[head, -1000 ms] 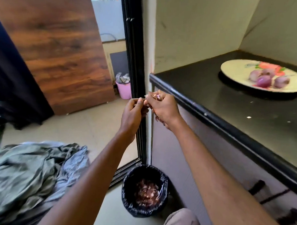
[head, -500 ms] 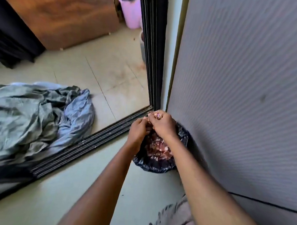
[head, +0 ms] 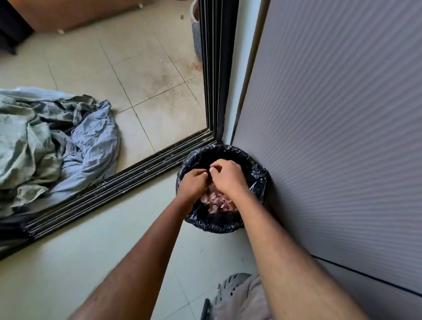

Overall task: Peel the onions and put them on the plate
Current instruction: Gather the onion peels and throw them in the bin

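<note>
2 forearms reach forward from the bottom of the view and end in a shared grip over a bin. Left hand (head: 191, 183) and right hand (head: 227, 176) meet at their fingertips, fingers curled inward and pressed together on something small; what they pinch is hidden by the knuckles, so whether it is an onion or only loose skin cannot be told. Directly beneath the grip sits the black-lined bin (head: 257, 176), and below the hands lies a heap of pinkish onion peels (head: 216, 200), which suggests that several onions have already been stripped. Right of the grip, touching the bin, stands a ribbed grey panel (head: 339, 141). Left of the grip and well apart lies a crumpled grey-blue cloth (head: 48, 140) on the tiled floor (head: 140, 84), beyond a black door track (head: 122, 182). Neither plate nor table is in view, so the count of finished onions cannot be read; judged from this pose, peeling is under way and placing on the plate is left.
</note>
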`<state>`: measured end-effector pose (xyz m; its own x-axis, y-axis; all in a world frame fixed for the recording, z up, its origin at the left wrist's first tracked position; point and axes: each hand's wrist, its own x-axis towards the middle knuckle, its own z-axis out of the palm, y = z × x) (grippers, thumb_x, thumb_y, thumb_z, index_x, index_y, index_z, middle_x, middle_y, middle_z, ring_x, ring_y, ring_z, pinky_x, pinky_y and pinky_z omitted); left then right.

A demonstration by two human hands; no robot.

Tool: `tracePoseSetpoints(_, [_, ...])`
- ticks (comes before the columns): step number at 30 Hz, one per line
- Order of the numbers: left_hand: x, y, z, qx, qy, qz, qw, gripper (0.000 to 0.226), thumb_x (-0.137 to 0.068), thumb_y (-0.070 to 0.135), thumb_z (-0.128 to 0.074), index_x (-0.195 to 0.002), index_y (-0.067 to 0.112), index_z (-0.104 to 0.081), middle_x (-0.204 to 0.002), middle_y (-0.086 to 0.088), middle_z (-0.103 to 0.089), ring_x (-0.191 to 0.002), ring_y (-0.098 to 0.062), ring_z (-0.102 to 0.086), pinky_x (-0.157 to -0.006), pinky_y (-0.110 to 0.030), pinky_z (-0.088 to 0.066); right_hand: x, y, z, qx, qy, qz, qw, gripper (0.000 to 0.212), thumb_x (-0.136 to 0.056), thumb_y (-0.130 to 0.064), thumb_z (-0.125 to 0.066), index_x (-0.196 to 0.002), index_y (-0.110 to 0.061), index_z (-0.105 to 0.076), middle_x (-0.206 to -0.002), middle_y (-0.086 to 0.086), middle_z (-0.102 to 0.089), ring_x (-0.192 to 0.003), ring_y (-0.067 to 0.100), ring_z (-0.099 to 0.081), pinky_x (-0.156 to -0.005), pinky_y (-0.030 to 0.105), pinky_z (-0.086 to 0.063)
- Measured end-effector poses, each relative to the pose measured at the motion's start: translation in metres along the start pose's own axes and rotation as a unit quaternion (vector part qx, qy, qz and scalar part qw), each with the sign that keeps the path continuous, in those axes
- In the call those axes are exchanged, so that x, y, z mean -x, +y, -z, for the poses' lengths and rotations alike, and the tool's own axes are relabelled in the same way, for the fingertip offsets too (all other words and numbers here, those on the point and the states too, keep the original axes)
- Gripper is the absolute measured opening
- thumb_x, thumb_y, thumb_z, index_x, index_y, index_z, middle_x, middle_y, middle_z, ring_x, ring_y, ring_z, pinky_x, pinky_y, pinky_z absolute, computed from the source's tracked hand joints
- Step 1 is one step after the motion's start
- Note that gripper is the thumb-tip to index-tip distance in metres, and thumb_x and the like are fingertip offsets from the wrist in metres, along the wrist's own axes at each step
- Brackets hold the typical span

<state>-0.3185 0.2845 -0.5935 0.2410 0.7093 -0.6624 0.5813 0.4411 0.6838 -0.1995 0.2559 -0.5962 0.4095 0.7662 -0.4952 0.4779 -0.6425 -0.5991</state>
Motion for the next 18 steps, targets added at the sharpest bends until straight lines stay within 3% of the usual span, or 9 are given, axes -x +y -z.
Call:
tracePoseSetpoints(4, [0.011, 0.018, 0.007, 0.009, 0.033, -0.013, 0.999, 0.032, -0.092, 0.031, -0.050, -0.117, 0.026, -0.071, -0.116, 0.000, -0.070, -0.109, -0.021, -0.063, -0.102, -0.047, -0.050, 0.012, -0.018, 0.021, -0.021, 0.040, -0.010, 0.999, 0.017, -0.099, -0.027, -0.052, -0.096, -0.028, -0.069, -0.100, 0.003, -0.070, -0.089, 0.025, -0.065, -0.081, 0.041, -0.058])
tracePoseSetpoints(13, [0.067, 0.107, 0.039, 0.053, 0.039, -0.119, 0.991, 0.029, -0.091, 0.034, -0.054, -0.113, 0.021, -0.069, -0.110, -0.002, -0.072, -0.105, -0.021, -0.067, -0.096, -0.044, -0.054, 0.083, -0.082, 0.106, -0.024, 0.089, 0.054, 0.994, 0.023, -0.099, -0.042, -0.048, -0.091, -0.024, -0.059, -0.094, 0.004, -0.064, -0.086, 0.026, -0.061, -0.074, 0.038, -0.053])
tracePoseSetpoints(18, [0.131, 0.163, 0.061, 0.064, 0.047, -0.191, 0.978, 0.020, -0.098, 0.028, -0.054, -0.108, 0.018, -0.068, -0.107, -0.012, -0.072, -0.097, -0.026, -0.068, -0.085, -0.040, -0.053, 0.143, -0.126, 0.162, -0.059, 0.142, 0.109, 0.982, 0.019, -0.098, -0.038, -0.051, -0.088, -0.024, -0.058, -0.091, 0.004, -0.067, -0.084, 0.027, -0.063, -0.071, 0.038, -0.054])
